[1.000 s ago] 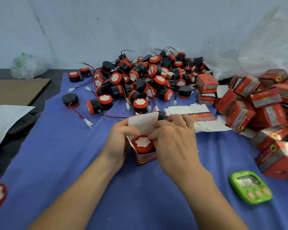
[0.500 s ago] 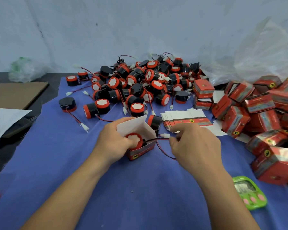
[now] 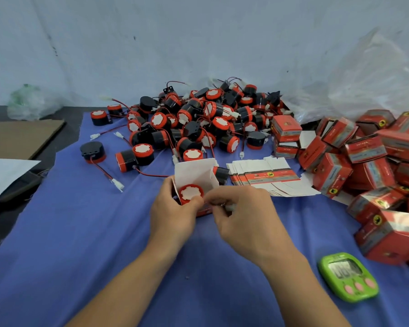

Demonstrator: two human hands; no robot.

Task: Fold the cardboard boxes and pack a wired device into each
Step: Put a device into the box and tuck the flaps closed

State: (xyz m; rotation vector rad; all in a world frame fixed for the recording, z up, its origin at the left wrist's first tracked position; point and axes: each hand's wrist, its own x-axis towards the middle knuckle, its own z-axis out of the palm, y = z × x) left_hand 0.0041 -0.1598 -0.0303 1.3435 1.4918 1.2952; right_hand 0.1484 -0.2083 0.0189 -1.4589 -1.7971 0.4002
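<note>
- Left hand point(image 3: 172, 215) grips the open cardboard box point(image 3: 195, 173) mid-tabletop point(image 3: 80, 232), fingers curled round it.
- Wired device point(image 3: 191, 193) sits inside the box.
- Right hand point(image 3: 243, 220) pinches a blurred white connector point(image 3: 231, 206) beside the box.
- Loose devices point(image 3: 198, 123) are heaped toward the far edge.
- Packed boxes point(image 3: 364, 161) are piled along the right edge.

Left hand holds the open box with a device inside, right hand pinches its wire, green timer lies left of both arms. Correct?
Not quite: the head view shows the green timer lying right of both arms, on the blue cloth. The rest stands: the left hand holds the open box with the device inside, and the right hand pinches its wire.
</note>
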